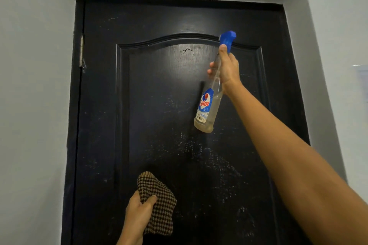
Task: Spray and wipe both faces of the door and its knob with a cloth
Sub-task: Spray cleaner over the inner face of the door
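Right grip [227, 69]: clear spray bottle [206, 105], contents unclear — left grip [139, 213]: cloth [159, 203].

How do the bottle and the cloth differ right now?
Height: the bottle is raised high; the cloth is low.
Look: the bottle is clear and blue-capped; the cloth is brown-checked and bunched.
Holder: the right grip holds the bottle's neck; the left grip holds the cloth.
Shared: both are held before the black door.

Black door [159, 105], brown houndstooth cloth [159, 203]
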